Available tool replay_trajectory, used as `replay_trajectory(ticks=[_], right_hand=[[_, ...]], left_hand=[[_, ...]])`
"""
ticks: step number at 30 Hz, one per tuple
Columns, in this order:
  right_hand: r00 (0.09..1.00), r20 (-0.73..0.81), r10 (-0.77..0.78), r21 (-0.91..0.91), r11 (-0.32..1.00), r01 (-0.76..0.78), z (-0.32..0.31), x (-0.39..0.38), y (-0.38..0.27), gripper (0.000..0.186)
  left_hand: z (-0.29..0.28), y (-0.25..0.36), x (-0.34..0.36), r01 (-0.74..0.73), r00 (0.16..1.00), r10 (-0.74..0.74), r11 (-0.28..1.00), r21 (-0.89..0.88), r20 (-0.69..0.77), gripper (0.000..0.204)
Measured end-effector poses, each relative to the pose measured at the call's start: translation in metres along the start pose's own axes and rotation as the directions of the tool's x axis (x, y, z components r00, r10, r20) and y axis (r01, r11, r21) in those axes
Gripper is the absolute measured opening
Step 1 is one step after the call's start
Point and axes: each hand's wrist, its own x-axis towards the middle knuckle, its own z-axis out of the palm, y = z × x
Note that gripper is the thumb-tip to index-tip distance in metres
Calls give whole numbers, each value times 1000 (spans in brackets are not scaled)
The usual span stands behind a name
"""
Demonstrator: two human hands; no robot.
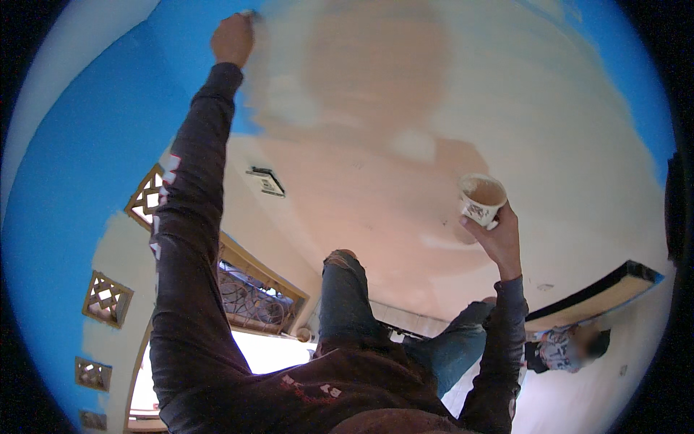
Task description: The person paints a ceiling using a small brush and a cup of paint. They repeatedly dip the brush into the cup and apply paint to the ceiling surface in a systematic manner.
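Where Blue Meets Cream, a Steady Edge Matters

As I watch from my remote station, the person's left hand [233,41] is raised to the top of the head view, its fingers curled narrow around a pale-tipped tool [248,13] at the border between blue paint [184,61] and a cream wall [506,87]. So little of the tool shows that I cannot tell its kind. The right hand [504,239] holds a patterned white cup [477,210] right of centre; beige coats the inside, but I cannot read how full it is.

I judge the step to be spreading a coat along this border. I would load the tool lightly, wipe any excess on the cup's rim, and lay short, overlapping strokes so that no ridge dries at the seam. I would also bring the cup nearer and hold it level: it is well apart from the left hand, so drips could reach the jeans [343,296].

The cream surface looks patchy, and a broad shadow [376,65] across it could hide thin spots. On the left I see lattice vents [97,307], a small wall plate [269,183] and a scrolled window grille [253,293]; at lower right, another person [564,347] near a dark-edged ledge [596,298].
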Motion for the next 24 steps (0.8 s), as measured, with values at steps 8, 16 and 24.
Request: replay_trajectory(ticks=[8,16,24], right_hand=[[1000,9,18,29,999,-18,1,-1,-6,69],[999,13,37,-1,999,-37,3,-1,-18,68],[1000,-3,18,-3,1000,-18,-1,-4,-17,66]], left_hand=[[-28,86,12,-222,970,216,974,-43,-111,32],[-58,147,-4,-259,911,229,965,-46,-342,19],[-61,98,-15,-298,950,288,952,-68,-123,31]])
